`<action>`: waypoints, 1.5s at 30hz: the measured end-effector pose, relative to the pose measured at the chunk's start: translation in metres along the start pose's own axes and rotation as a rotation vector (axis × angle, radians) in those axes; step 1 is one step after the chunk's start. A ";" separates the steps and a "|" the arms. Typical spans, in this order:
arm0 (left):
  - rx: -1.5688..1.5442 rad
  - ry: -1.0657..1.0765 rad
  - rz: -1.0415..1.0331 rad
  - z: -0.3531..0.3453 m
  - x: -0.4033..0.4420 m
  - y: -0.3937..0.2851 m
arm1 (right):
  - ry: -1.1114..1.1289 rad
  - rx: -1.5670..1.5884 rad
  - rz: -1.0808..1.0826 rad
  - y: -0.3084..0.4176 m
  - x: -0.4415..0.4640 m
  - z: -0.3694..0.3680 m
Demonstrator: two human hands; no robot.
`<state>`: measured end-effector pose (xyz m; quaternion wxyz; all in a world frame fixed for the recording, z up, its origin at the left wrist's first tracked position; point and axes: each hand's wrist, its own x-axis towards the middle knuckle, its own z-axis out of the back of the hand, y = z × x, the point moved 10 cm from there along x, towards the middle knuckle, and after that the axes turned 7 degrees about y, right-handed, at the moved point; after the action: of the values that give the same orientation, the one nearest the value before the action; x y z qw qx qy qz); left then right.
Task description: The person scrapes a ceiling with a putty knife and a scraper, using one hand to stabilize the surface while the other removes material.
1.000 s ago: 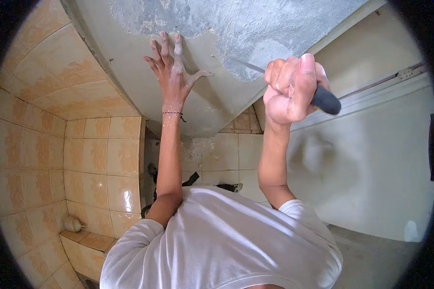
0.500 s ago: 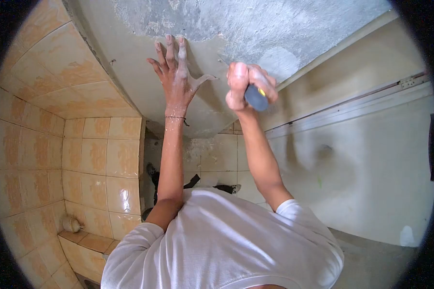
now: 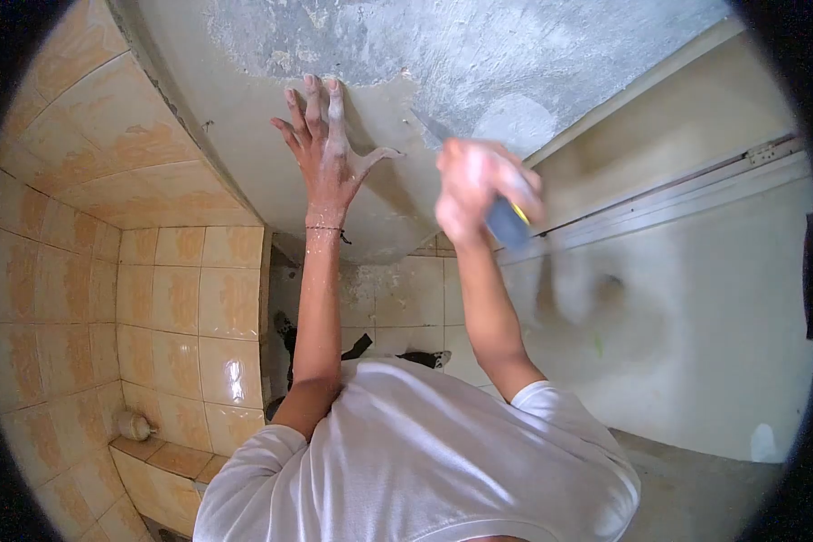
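Observation:
My left hand (image 3: 327,167) lies with spread fingers against the smooth beige coating of the wall (image 3: 230,135), its fingertips near the ragged edge of a bare grey patch (image 3: 370,41). White dust covers the fingers and wrist. To its right, my right hand (image 3: 483,185) is wrapped round a scraper, blurred by motion. The scraper's dark grey and yellow handle (image 3: 509,226) sticks out below the fist. Its thin blade (image 3: 429,125) points up and left toward the coating's edge; whether the tip touches the wall I cannot tell.
Orange and cream tiles (image 3: 163,325) cover the left wall, with a tiled ledge (image 3: 176,458) and a small round fitting (image 3: 134,425) low down. A pale door-like panel (image 3: 696,334) stands on the right. Dust and crumbs lie on the tiled floor (image 3: 406,294) below.
My right hand has moved down and slightly right with the scraper, showing more of its blade. My left hand remains on the wall, with the view shifted slightly.

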<state>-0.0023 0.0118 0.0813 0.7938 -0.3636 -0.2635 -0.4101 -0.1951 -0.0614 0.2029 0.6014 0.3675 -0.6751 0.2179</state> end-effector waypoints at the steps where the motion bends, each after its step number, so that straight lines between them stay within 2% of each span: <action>1: -0.002 0.004 -0.003 0.000 -0.001 -0.001 | 0.152 -0.272 0.092 -0.002 0.002 -0.014; 2: -0.003 0.001 -0.002 0.000 -0.001 -0.002 | 0.196 -0.317 0.074 -0.007 0.004 -0.016; 5: -0.007 -0.002 0.004 0.002 0.000 -0.002 | 0.117 -0.161 0.041 0.009 0.010 -0.005; 7: -0.019 -0.002 0.012 0.002 0.002 -0.003 | 0.139 0.173 -0.084 0.009 0.012 0.001; 8: -0.024 -0.010 0.003 0.003 0.002 -0.004 | 0.140 0.172 -0.081 0.006 0.013 0.000; 10: -0.036 -0.011 -0.007 0.002 0.000 -0.004 | 0.154 -0.347 -0.057 -0.001 0.010 -0.005; 11: -0.029 0.000 0.000 0.001 0.000 -0.003 | 0.168 -0.499 -0.080 -0.013 0.005 -0.005; 12: -0.019 0.010 0.006 0.001 0.001 -0.003 | 0.165 -0.502 -0.080 -0.011 0.001 -0.001; 14: -0.015 -0.004 -0.001 0.003 0.001 -0.004 | 0.044 -0.276 -0.068 -0.010 -0.001 0.014; 15: -0.018 -0.010 -0.005 0.003 0.001 -0.005 | 0.030 -0.174 -0.189 -0.003 0.007 0.014; 16: -0.018 -0.009 -0.002 0.004 0.001 -0.006 | 0.032 -0.173 -0.192 -0.002 0.008 0.011; 18: -0.082 -0.033 0.004 0.007 0.001 -0.007 | -0.080 0.042 -0.142 0.000 0.004 0.013; 19: -0.081 -0.028 0.004 0.007 0.002 -0.006 | -0.087 -0.188 -0.148 -0.010 -0.006 0.016; 20: -0.085 -0.026 0.007 0.007 0.002 -0.006 | 0.147 -0.473 -0.081 -0.014 -0.006 0.003; 22: -0.089 -0.028 0.008 0.007 0.001 -0.006 | 0.036 -0.313 -0.134 -0.015 -0.004 0.009; 24: -0.019 -0.005 0.013 0.004 0.001 -0.006 | -0.125 -0.013 -0.110 0.005 0.000 0.021; 25: -0.017 -0.008 0.020 0.003 0.001 -0.004 | -0.021 0.116 -0.146 0.008 0.007 0.020; 26: 0.000 -0.016 0.011 0.002 0.001 -0.004 | -0.019 0.119 -0.149 0.003 0.009 0.018; 28: 0.012 -0.015 -0.001 0.002 -0.001 -0.005 | 0.057 -0.468 0.100 0.013 0.013 0.004; 29: -0.005 -0.016 -0.002 0.002 -0.001 -0.005 | 0.077 -0.435 -0.233 -0.037 -0.015 0.018; 30: -0.020 -0.019 -0.001 0.003 0.000 -0.004 | 0.076 -0.436 -0.233 -0.034 -0.014 0.017; 32: -0.011 -0.023 -0.003 0.003 0.001 -0.005 | -0.073 -0.329 -0.114 -0.014 -0.010 0.023; 33: -0.007 -0.021 -0.001 0.004 0.001 -0.005 | -0.142 -0.002 -0.214 -0.013 -0.007 0.022; 34: -0.005 -0.022 0.004 0.004 0.001 -0.004 | -0.139 0.001 -0.217 -0.015 -0.006 0.022; 36: -0.013 -0.025 -0.003 0.003 0.000 -0.005 | -0.030 -0.354 -0.124 -0.006 -0.004 0.017; 38: -0.019 -0.013 -0.004 0.001 -0.001 -0.005 | 0.073 -0.418 -0.195 -0.042 -0.024 0.020; 41: -0.015 -0.021 -0.001 0.004 0.002 -0.004 | -0.048 -0.252 -0.094 -0.009 -0.011 0.019; 43: -0.014 -0.016 0.005 0.004 0.001 -0.004 | -0.033 0.067 -0.189 -0.006 -0.005 0.018; 44: -0.021 -0.018 0.004 0.005 0.001 -0.004 | -0.033 0.067 -0.192 -0.014 -0.007 0.018; 45: -0.029 -0.017 0.001 0.004 0.001 -0.006 | 0.032 -0.179 -0.136 -0.022 -0.010 0.014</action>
<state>-0.0070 0.0126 0.0865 0.7863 -0.3788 -0.2641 -0.4105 -0.1871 -0.0831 0.1877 0.6561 0.3536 -0.6556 0.1213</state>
